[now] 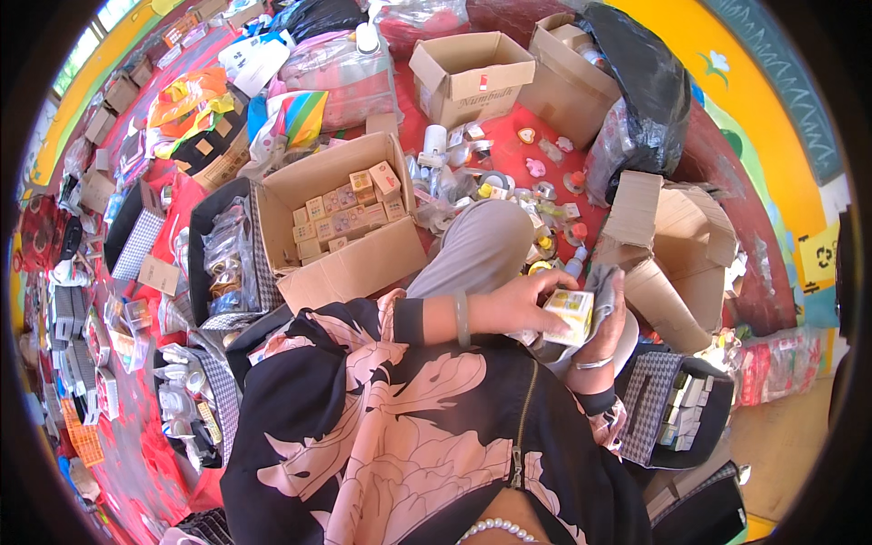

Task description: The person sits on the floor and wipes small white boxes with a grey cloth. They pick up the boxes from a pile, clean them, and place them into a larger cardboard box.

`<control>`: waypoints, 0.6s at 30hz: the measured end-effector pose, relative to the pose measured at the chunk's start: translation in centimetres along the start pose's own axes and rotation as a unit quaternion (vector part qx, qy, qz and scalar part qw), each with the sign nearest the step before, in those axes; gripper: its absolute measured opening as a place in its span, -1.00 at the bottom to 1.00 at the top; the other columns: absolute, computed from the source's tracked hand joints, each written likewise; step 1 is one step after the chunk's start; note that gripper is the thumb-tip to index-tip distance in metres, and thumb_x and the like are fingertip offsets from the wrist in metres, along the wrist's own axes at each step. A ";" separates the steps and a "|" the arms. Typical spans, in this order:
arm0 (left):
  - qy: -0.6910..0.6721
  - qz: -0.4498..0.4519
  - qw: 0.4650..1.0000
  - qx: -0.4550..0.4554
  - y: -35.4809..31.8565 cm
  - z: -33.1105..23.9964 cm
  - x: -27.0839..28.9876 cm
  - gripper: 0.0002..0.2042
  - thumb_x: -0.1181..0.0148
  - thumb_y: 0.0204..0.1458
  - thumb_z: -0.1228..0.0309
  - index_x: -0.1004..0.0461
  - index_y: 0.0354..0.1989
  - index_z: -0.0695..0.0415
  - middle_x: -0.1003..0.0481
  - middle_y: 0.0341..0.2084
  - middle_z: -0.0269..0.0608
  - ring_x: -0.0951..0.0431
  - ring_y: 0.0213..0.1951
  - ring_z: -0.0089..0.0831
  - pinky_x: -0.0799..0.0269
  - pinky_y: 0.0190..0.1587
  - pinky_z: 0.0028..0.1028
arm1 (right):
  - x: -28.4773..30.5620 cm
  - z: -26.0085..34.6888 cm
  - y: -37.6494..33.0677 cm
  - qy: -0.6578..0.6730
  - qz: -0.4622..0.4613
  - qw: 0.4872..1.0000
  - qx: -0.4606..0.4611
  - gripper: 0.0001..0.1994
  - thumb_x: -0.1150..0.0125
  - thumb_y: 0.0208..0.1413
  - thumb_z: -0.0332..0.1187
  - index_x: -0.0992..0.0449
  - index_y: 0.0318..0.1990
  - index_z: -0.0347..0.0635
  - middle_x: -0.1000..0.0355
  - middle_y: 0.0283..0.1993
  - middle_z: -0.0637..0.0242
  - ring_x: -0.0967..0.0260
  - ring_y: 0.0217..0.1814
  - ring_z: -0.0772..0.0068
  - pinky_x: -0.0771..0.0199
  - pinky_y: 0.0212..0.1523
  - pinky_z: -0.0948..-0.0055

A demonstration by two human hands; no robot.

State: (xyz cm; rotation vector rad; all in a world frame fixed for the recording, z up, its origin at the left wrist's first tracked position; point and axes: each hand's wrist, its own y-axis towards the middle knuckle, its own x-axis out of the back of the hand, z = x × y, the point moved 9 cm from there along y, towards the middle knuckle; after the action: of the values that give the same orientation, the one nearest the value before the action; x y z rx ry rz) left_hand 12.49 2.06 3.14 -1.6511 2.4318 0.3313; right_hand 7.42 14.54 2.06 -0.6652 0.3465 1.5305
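Observation:
My left hand point(520, 304) grips a small white-and-yellow box point(570, 313), its thumb and fingers closed on the near end and top. Against the box's other side rests my right hand point(607, 334), with a grey cloth point(603, 283) in it. The cloth lies between the palm and the box, and part of the right fingers is hidden behind it. Both hands are above my lap, beside my raised knee point(481, 238). To the left stands an open cardboard box point(350, 265) holding several small yellowish boxes.
Loose bottles and small items point(545, 204) litter the red floor beyond my knee. An open carton point(668, 250) stands at right, beside a checked bin point(649, 400) of small boxes. Farther back are another carton point(472, 77) and a black plastic bag point(640, 82). More checked bins point(218, 391) crowd the left.

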 end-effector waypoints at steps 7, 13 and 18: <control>-0.166 -0.095 0.981 0.039 0.8 0.6 1.6 -0.56 -0.11 0.07 0.44 -0.12 0.09 0.23 -0.34 -0.08 -0.20 -0.37 -0.05 -0.48 -0.33 -0.02 -0.47 | -6.1 2.1 -2.3 -0.229 0.112 0.946 0.201 -0.38 -0.01 0.12 0.04 -0.13 0.21 -0.20 -0.18 0.17 0.21 -0.09 0.23 0.31 -0.07 0.22 0.33; -0.150 0.057 0.984 0.073 -0.1 1.1 -0.5 -0.52 -0.15 0.05 0.38 -0.15 0.11 0.24 -0.35 -0.05 -0.27 -0.30 0.00 -0.54 -0.23 0.05 -0.50 | -5.1 2.6 -2.3 -0.274 0.058 0.935 0.217 -0.71 0.03 0.20 -0.26 -0.36 -0.05 -0.27 -0.37 -0.11 0.25 -0.29 -0.08 0.43 -0.27 0.03 0.40; -0.213 0.056 0.970 0.104 -1.8 0.9 0.9 -0.45 -0.30 -0.11 0.38 -0.20 0.04 0.25 -0.40 -0.17 -0.27 -0.39 -0.15 -0.57 -0.33 -0.12 -0.54 | -4.3 0.3 -0.8 -0.230 0.064 0.959 0.151 -0.68 0.00 0.19 -0.15 -0.39 -0.14 -0.27 -0.39 -0.18 0.27 -0.33 -0.17 0.46 -0.37 -0.09 0.41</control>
State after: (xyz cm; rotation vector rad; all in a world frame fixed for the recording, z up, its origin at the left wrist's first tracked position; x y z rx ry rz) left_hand 13.83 0.91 1.90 -1.2118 2.1539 0.3846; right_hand 7.99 11.37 5.03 -0.0384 0.2630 1.6575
